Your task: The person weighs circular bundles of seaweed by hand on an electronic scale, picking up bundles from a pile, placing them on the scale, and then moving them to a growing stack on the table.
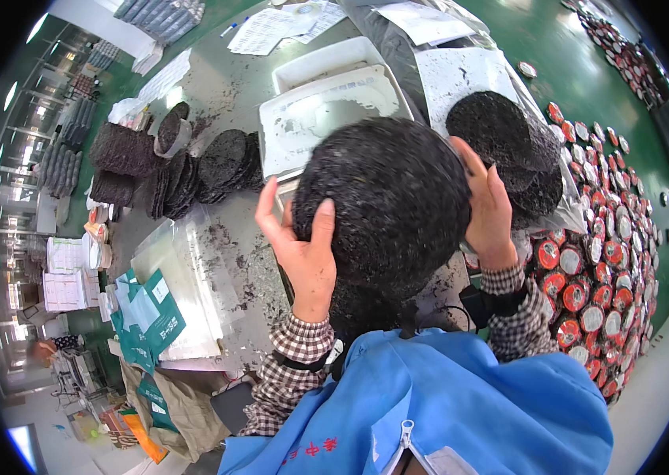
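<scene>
Setting: a workroom with a green floor [587,55] and a grey worktable [227,87] dusted with dark crumbs.

Item 1. Round dark pressed cake [386,206], at the picture's centre, raised above the table and close to the camera. The left hand [303,253], at 9 o'clock of the cake, clasped its rim with the thumb over the front face and the fingers spread behind. The right hand [488,214], at 3 o'clock, was pressed flat against the opposite edge, fingers extended. Judged: a grip from two sides keeps a crumbly disc from bending or shedding.

Item 2. Stack of similar dark cakes [508,150] in a clear bag, at 2 o'clock, just beside the right hand.

Item 3. White trays [326,103], at 12 o'clock, partly hidden behind the raised cake.

Item 4. More dark discs leaning in a row [208,170] and dark blocks [121,150], at 10 o'clock, well apart from the hands.

Item 5. Clear plastic sheets [180,277] and green-and-white packets [148,313], at 8 o'clock.

Item 6. Many round red-and-white wrapped pieces [595,269] on the floor, at 3 to 4 o'clock.

Item 7. Papers [271,28], at 11 o'clock, at the table's far edge.

Obstruction: the raised cake hid the table directly below it.
</scene>
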Demonstrator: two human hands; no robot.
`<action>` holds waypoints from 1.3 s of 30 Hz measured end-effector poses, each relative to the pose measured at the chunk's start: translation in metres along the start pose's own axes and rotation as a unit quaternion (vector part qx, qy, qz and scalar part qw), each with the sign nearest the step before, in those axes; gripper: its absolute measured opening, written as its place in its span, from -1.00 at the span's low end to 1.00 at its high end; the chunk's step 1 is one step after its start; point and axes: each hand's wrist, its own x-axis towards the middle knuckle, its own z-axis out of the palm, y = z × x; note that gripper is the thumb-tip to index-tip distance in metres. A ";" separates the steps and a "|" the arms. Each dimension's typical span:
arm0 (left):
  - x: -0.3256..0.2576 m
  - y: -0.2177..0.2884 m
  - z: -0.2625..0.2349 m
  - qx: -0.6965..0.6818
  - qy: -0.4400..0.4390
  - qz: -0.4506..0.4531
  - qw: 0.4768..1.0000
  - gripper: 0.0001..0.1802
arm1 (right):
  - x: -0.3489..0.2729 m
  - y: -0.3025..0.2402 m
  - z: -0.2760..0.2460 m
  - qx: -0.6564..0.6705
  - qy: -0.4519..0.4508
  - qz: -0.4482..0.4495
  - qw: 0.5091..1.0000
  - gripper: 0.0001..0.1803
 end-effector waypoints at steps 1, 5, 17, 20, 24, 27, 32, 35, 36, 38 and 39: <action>0.001 -0.007 0.000 0.046 -0.031 0.031 0.998 -0.52 | 0.002 -0.002 -0.004 -0.057 -0.003 0.056 0.997 -0.54; 0.020 -0.012 0.001 0.407 -0.067 0.271 0.870 -0.54 | 0.008 -0.005 0.009 -0.190 0.045 0.131 0.972 -0.75; 0.089 -0.033 0.016 0.409 -0.337 0.366 0.765 -0.84 | 0.028 -0.004 0.001 -0.154 0.052 0.176 0.971 -0.72; 0.122 -0.035 0.007 0.285 -0.411 0.186 0.845 -0.85 | 0.039 -0.002 -0.004 -0.113 0.073 0.190 0.973 -0.73; 0.180 -0.044 -0.001 0.063 -0.293 0.003 0.954 -0.92 | 0.047 0.001 -0.019 -0.136 0.105 0.139 0.975 -0.72; 0.238 -0.065 -0.030 0.390 -0.138 0.145 0.899 -0.20 | 0.076 0.005 -0.013 -0.106 0.090 0.129 0.982 -0.73; 0.210 -0.114 -0.114 0.462 -0.057 0.159 0.870 -0.22 | 0.184 0.043 -0.058 -0.715 0.107 -0.399 0.563 -0.29; 0.075 -0.156 -0.160 0.238 -0.076 -0.019 0.968 -0.74 | 0.134 0.034 -0.026 -0.780 -0.007 -0.402 0.480 -0.48; 0.024 -0.173 -0.194 0.403 -0.099 -0.227 0.881 -0.87 | 0.115 0.035 -0.033 -0.769 -0.064 -0.335 0.541 -0.67; -0.104 -0.224 -0.245 0.393 -0.072 -0.224 0.889 -0.83 | 0.064 0.057 -0.056 -0.696 -0.178 -0.083 0.690 -0.77; -0.132 -0.207 -0.223 0.393 -0.109 -0.313 0.857 -0.81 | 0.038 0.069 -0.103 -0.731 -0.165 0.000 0.662 -0.79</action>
